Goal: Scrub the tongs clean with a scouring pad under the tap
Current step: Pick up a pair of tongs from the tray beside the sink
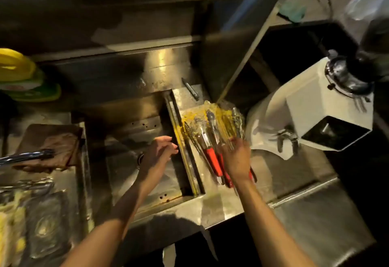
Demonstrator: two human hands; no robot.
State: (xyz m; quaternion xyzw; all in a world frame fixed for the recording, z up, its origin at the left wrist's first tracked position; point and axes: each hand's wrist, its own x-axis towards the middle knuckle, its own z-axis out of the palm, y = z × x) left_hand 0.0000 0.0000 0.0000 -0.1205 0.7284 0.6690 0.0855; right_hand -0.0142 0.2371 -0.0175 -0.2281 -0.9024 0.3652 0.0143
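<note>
While your left hand [163,151] hangs over the sink [126,172] near its right rim, fingers loosely curled and holding nothing, your right hand [236,161] lies on the tongs [211,157]. Head view: several red-handled pairs, side by side on the steel ledge [216,203] right of the sink, tips in yellow residue [187,117]. Motion blur: can't tell whether your right fingers grip or just touch. Tap [27,157] far left.

Red-handled steel tongs [211,153] lie side by side on the yellow-smeared counter [186,98].
</note>
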